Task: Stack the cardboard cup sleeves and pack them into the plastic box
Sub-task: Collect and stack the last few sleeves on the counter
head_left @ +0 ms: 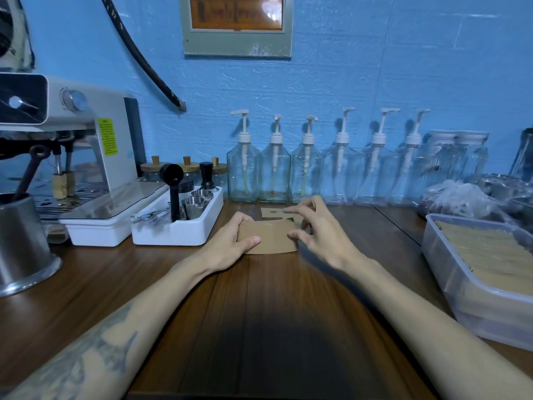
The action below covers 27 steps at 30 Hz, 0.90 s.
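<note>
I'm still stacking: my left hand [230, 241] grips the sleeve stack [271, 238]; my right hand [314, 226], fingers loosely spread, should next take the loose sleeve [272, 212] just beyond it.

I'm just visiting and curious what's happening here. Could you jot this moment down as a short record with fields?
Setting: wooden counter
Left hand: grips the near stack of cardboard sleeves
Right hand: fingers loosely curled over the stack's right end, hold unclear
Loose sleeve: flat behind the stack
Plastic box: far right, already holds sleeves
Behind: pump bottles
</note>
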Available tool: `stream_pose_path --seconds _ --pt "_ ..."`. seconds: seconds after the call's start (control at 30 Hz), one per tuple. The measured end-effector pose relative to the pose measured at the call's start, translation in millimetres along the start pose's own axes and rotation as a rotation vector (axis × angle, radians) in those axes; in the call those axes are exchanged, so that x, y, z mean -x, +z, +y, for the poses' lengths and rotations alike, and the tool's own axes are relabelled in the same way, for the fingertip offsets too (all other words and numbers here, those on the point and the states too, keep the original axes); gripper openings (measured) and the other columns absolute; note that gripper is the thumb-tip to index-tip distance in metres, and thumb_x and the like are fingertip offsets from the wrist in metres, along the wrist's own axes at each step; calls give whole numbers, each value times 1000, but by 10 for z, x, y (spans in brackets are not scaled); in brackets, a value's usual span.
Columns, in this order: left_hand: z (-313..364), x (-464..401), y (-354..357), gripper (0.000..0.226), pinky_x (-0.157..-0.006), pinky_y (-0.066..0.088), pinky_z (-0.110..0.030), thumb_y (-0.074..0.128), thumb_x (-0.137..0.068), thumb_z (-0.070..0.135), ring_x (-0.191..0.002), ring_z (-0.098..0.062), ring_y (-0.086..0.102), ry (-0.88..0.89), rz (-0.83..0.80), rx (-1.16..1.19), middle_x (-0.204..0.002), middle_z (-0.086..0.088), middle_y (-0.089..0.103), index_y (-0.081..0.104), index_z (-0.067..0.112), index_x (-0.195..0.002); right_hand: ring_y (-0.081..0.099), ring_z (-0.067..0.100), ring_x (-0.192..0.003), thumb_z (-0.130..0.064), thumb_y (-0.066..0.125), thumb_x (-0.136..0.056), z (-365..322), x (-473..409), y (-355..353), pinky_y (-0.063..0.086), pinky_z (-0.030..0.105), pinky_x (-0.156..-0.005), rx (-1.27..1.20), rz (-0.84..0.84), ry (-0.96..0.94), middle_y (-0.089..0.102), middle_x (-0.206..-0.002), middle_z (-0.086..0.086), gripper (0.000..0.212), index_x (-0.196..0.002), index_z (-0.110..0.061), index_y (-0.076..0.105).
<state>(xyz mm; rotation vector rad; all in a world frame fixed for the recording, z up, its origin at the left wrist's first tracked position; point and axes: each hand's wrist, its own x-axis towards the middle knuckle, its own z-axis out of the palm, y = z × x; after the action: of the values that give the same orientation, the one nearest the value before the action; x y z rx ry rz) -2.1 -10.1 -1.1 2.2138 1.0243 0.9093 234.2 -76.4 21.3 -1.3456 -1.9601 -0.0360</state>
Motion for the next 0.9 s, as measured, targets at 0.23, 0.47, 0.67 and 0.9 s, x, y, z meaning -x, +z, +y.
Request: stream_pose_path --seconds 0.23,0.47,0.67,0.9 --pt "-3 -19 16 26 -90 51 -42 63 -94 33 -99 -19 59 36 6 12 -105 5 59 45 29 -113 42 20 -125 -26 51 -101 -44 11 62 31 30 -105 259 -160 -80 49 -134 2 50 -149 -20 38" --pt "-55 -38 24 22 -89 50 -38 64 -94 31 -97 -12 59 37 17 30 -102 12 59 46 35 -106 50 18 -114 -39 31 -105 122 -21 -39 40 35 -97 204 -9 73 57 -121 -1 43 -136 -19 56" --pt "-52 -37 11 22 -88 51 -37 63 -94 33 -97 -12 60 26 12 31 -102 11 60 46 35 -108 42 32 -125 -39 41 -101 464 -29 -69 37 47 -102 463 -187 280 42 -139 7 41 -140 -32 49" --pt "-64 -41 10 22 -89 51 -38 64 -93 37 -98 -11 61 10 7 26 -103 12 62 46 38 -105 52 33 -123 -48 41 -99 494 -41 -65 41 46 -101 395 -319 422 45 -140 5 35 -130 -35 54"
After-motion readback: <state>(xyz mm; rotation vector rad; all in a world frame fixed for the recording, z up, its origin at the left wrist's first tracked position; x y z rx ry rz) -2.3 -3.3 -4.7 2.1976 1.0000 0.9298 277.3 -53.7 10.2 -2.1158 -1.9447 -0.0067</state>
